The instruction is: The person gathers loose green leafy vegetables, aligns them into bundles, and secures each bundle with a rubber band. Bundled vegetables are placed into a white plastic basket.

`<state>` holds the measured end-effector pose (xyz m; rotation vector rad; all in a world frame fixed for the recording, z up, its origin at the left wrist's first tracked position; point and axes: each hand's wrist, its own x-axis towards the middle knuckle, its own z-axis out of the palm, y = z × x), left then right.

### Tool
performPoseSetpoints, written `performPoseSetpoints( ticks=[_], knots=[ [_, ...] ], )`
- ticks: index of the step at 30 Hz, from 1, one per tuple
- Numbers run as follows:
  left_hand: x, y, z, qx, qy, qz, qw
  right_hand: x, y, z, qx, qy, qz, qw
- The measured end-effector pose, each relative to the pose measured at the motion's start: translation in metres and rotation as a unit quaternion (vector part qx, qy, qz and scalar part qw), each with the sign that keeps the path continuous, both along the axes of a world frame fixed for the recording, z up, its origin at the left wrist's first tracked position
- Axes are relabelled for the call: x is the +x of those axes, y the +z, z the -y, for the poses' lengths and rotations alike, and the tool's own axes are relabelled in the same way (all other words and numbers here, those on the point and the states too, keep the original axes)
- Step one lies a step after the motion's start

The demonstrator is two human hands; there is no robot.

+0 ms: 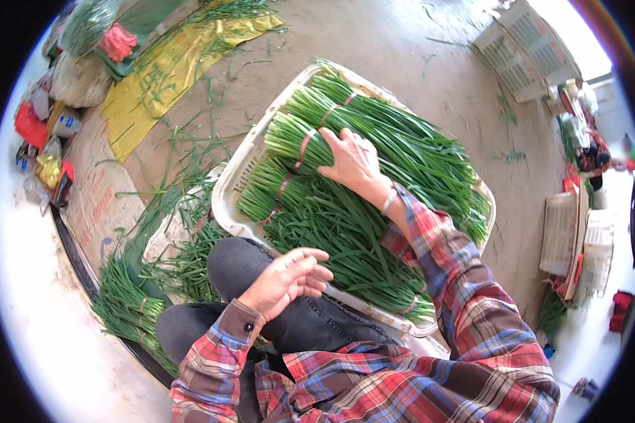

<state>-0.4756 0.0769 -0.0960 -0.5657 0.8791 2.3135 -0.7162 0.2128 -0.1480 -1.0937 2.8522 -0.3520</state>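
A white plastic crate [233,185] stands before me, filled with bunches of garlic chives [391,127] bound with pink bands. Most pale stem ends point to the crate's far left; other stem ends show at its near right corner. My right hand [352,161] rests on top of a bunch, fingers spread, thumb and fingertips near a pink band [305,145]. It touches the leaves without closing around them. Above my knee, my left hand [291,277] hovers just outside the crate's near side, palm turned inward, fingers apart and holding nothing.
Loose chive leaves and tied bunches [137,312] lie on the floor at my left. A yellow sheet [153,90] with scraps is beyond them. Bags and bottles [66,124] line the left wall. White crates [529,47] stand at far right, others [558,232] nearer. Someone [595,156] is at right.
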Motion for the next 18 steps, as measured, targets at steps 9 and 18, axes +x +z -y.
performPoseSetpoints(
  ticks=[9,18],
  knots=[
    [-0.141,-0.044,-0.006,-0.781,-0.101,-0.389,0.478,-0.014,-0.027,0.003,-0.071,-0.014,-0.030,0.997],
    [-0.197,-0.113,-0.009,-0.876,-0.161,-0.386,0.238,0.060,0.010,-0.093,-0.108,-0.069,-0.086,0.988]
  ],
)
